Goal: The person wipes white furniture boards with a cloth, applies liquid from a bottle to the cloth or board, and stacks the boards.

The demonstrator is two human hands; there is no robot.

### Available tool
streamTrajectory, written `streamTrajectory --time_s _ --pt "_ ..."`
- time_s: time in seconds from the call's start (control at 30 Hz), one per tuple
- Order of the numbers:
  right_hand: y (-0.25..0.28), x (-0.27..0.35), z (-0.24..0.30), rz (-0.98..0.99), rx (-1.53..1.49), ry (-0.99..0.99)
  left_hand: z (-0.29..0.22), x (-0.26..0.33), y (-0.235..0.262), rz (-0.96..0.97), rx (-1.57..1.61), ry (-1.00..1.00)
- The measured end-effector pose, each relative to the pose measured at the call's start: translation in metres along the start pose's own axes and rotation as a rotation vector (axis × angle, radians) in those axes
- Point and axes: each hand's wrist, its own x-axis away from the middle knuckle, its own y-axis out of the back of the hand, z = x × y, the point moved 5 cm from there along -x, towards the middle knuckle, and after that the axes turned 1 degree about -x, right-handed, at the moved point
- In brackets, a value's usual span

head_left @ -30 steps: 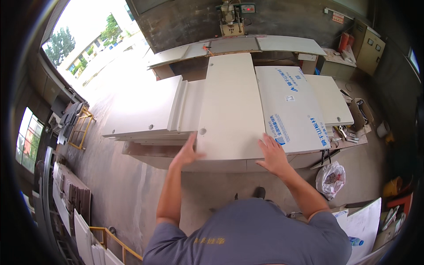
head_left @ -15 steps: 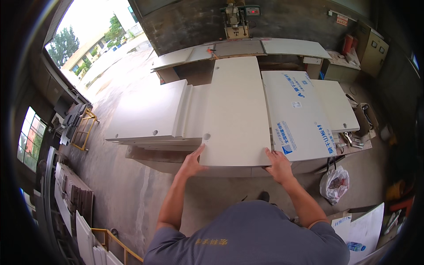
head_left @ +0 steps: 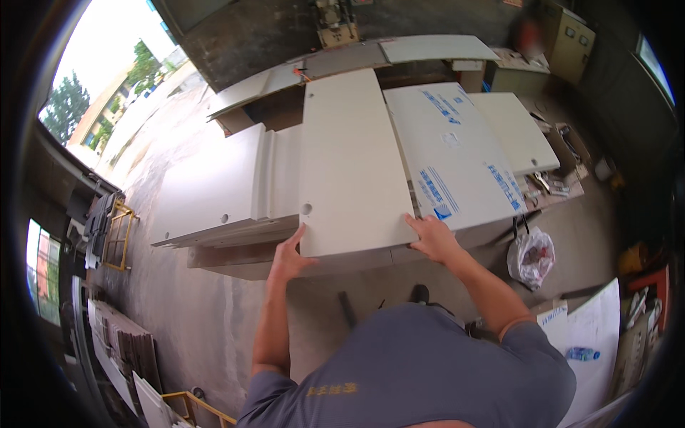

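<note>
A long cream board (head_left: 349, 157) lies lengthwise on top of a stack of similar panels. My left hand (head_left: 289, 257) grips its near left corner, close to a small round hole. My right hand (head_left: 432, 237) holds the near right corner, where the board meets a white panel with blue printing (head_left: 453, 150). The near end of the cream board sticks out past the stack below it.
A lower stack of cream panels (head_left: 214, 189) lies to the left. Another white panel (head_left: 514, 132) and small tools (head_left: 549, 184) lie to the right. A white plastic bag (head_left: 530, 253) sits on the concrete floor. Boards lean at the lower left (head_left: 121, 349).
The cream board has slid toward me, its near end now overhanging the stack. Both hands have shifted from lying flat on top to gripping the near corners.
</note>
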Motion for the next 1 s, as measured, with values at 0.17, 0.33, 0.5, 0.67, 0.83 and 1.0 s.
streamTrajectory --time_s 0.17,0.33,0.5,0.67,0.83,1.0 --pt "-0.001 0.004 -0.002 -0.021 -0.066 -0.023 0.001 -0.002 -0.005 0.005 -0.054 0.030" --pt "0.033 0.034 -0.042 -0.230 0.002 -0.024 -0.027 0.018 -0.028 -0.174 -0.267 -0.011" --pt "0.103 0.122 -0.250 -0.755 0.686 -0.649 -0.107 0.062 -0.088 -0.266 -0.149 -0.336" --pt "0.092 0.123 -0.364 -0.434 -0.928 -0.846 -0.144 0.064 -0.222 0.553 0.696 0.104" --pt "0.077 0.117 -0.353 -0.324 -1.480 -0.691 -0.138 0.015 -0.312 0.384 1.060 0.327" --pt "0.086 0.204 -0.333 -0.483 -1.486 -0.717 -0.141 -0.017 -0.353 0.239 1.215 0.609"
